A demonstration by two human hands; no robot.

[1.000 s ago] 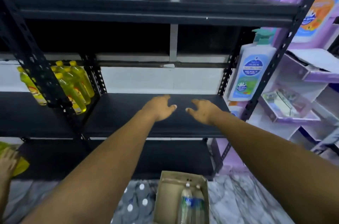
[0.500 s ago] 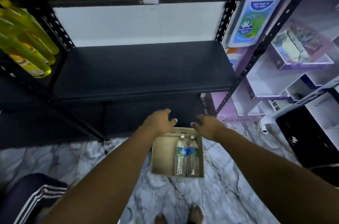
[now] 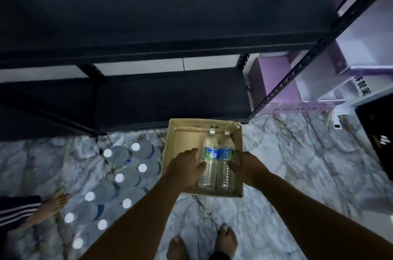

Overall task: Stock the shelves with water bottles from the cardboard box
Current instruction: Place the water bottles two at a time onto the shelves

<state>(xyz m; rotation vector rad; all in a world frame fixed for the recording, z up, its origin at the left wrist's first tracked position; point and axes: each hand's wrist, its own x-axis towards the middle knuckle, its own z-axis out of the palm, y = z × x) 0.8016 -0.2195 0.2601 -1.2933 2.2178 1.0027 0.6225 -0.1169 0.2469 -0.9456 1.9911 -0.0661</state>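
Cardboard box (image 3: 180, 144): open-topped, on the marble floor (image 3: 287, 164) just in front of the lowest shelf (image 3: 170, 98) of the dark metal rack; its left half is bare.

Water bottles in the box: two, lying side by side in the right half, white caps toward the rack. Left bottle (image 3: 209, 151) touches right bottle (image 3: 225, 153) along its length; both carry blue labels.

Your left hand (image 3: 185, 168): reaches into the box, thumb laid against the left bottle's side below the label. Fingers are open and loosely curved; a closed grip on the bottle is not visible.

Your right hand (image 3: 247, 166): at the box's right wall, beside the right bottle, fingers curled toward it. Whether they grasp the bottle, you cannot tell; the fingertips are hidden.

Capped bottles on the floor (image 3: 127, 176): a cluster standing upright to the left of the box, white caps up.

Your bare feet (image 3: 226, 240): on the floor below the box.

Another person's foot (image 3: 51, 204): at the left edge, beside a striped dark trouser leg (image 3: 17, 210).

Purple and white shelving (image 3: 319, 81): right of the rack.
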